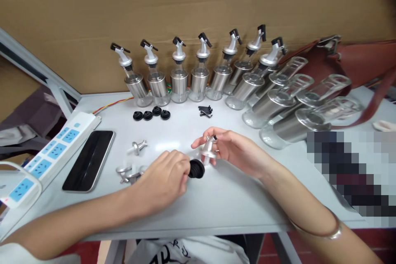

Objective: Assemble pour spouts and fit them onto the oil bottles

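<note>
Brown cardboard backs a smooth grey table. The left hand pinches a black stopper in curled fingers; it's probably soft and grippy. At its one o'clock, the right hand lightly pinches a silver spout, likely light, stiff, slick, best held by its collar.

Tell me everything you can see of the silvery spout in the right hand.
The spout looks like metal or metal-coloured plastic, though blur hides fine detail. A slanted neck, with a small black part at its top, rises from a round, disc-like collar; a paler stem extends below. It is held neck up, leaning slightly, in the fingers of the right hand. Close beside its stem is the black stopper held by the left hand; whether the two touch is unclear.
</note>
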Available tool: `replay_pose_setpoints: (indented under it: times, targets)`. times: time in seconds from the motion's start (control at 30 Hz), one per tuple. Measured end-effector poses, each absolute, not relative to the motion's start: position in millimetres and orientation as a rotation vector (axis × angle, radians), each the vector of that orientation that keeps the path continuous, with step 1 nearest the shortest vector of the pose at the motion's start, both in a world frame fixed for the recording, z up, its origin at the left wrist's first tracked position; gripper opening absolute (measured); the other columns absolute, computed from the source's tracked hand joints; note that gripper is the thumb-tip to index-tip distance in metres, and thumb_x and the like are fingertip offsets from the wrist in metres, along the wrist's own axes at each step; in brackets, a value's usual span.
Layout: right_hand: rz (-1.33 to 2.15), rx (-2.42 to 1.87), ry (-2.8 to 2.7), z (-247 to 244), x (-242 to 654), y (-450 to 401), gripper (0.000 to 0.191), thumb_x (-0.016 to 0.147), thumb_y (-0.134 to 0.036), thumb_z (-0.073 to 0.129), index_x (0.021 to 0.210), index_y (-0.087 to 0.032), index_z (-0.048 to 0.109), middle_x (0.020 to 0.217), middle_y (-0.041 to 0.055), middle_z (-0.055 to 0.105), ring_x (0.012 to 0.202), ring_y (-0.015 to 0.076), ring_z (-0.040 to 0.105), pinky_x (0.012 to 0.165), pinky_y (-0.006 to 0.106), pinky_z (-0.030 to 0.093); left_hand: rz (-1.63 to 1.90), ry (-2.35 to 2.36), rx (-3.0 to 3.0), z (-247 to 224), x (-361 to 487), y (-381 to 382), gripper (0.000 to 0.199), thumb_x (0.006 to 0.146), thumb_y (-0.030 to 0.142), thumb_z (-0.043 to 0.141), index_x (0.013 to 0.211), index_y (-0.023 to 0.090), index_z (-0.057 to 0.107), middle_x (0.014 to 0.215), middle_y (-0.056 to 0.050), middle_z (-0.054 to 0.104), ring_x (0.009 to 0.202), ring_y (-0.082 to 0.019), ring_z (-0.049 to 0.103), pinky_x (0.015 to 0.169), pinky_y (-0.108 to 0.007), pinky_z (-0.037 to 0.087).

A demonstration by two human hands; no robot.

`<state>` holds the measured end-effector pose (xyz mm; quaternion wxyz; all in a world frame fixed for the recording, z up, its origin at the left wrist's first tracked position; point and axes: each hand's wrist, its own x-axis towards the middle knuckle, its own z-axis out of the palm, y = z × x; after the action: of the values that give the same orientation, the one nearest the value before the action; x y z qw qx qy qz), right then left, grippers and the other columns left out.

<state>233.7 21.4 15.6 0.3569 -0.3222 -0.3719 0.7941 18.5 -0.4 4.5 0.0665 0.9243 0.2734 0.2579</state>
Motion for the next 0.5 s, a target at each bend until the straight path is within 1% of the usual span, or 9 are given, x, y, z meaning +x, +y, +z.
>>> replay_pose_setpoints:
  times: [0.13,0.23,0.33,0.43,0.5]
  targets:
    - [2.132,-0.832,-0.978,14.7,231.1,18.0,0.011,0.085,-0.029,0.051,0.087,-0.018,0.054,0.096,0.0088,0.071,0.076,0.0152,0.064,0.058,0.025,0.052,0.932,0.845,2.704,-12.3,18.9,-4.3,0.025,0.084,-0.003,0.034,0.091,0.021,0.039,0.083,-0.003,0.057,0.070,-0.018,0.049,0.064,-0.029,0.039]
    - [2.161,-0.818,-0.936,11.6,227.4,16.2,0.010,0.085,-0.028,0.051,0.087,-0.018,0.052,0.093,0.0085,0.070,0.082,0.0173,0.065,0.061,0.028,0.057,0.947,0.861,2.612,-20.7,18.1,-2.3,0.025,0.086,-0.003,0.034,0.091,0.022,0.039,0.084,-0.002,0.056,0.072,-0.018,0.050,0.066,-0.029,0.040]
    - [2.160,-0.824,-0.889,10.2,225.3,16.5,0.010,0.084,-0.027,0.051,0.087,-0.018,0.052,0.091,0.0084,0.071,0.081,0.0176,0.066,0.062,0.028,0.058,0.950,0.848,2.474,-25.4,16.7,-1.9,0.024,0.089,-0.001,0.035,0.094,0.022,0.038,0.085,-0.002,0.052,0.073,-0.017,0.050,0.067,-0.027,0.042]
    - [2.117,-0.820,-0.891,11.7,225.3,17.9,0.009,0.084,-0.026,0.052,0.087,-0.017,0.053,0.092,0.0085,0.071,0.080,0.0163,0.066,0.063,0.027,0.057,0.962,0.753,2.340,-27.8,13.9,-1.8,0.025,0.089,0.002,0.039,0.103,0.022,0.036,0.085,-0.002,0.049,0.075,-0.017,0.050,0.069,-0.028,0.044]
    - [2.070,-0.809,-0.916,13.5,226.0,18.2,0.009,0.084,-0.026,0.053,0.086,-0.017,0.054,0.094,0.0083,0.071,0.079,0.0153,0.065,0.064,0.027,0.056,0.967,0.666,2.274,-28.5,12.3,-2.5,0.030,0.089,0.007,0.045,0.112,0.022,0.033,0.086,-0.002,0.047,0.076,-0.017,0.049,0.070,-0.030,0.044]
